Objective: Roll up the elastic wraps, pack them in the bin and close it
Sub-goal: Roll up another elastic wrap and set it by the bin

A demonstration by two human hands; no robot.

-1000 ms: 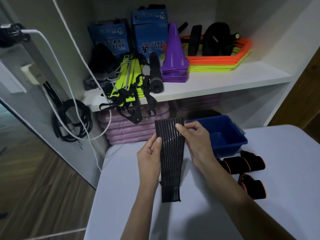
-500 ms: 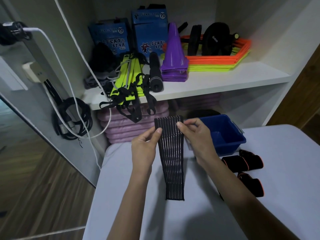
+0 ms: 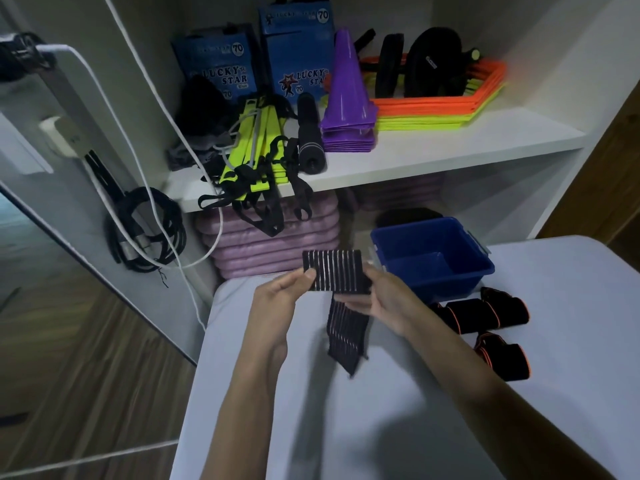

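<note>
On white table point(image 3: 381, 427) below shelf point(image 3: 450, 147), wrap's point(image 3: 334, 271) tail seemingly touches

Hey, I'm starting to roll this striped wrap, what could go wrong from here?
1. The striped wrap is held in the air by your left hand and right hand; its loose tail hangs twisted, so the roll may come out crooked or slack.
2. The blue bin sits near the table's back edge; a bump while packing might shove it off.
</note>
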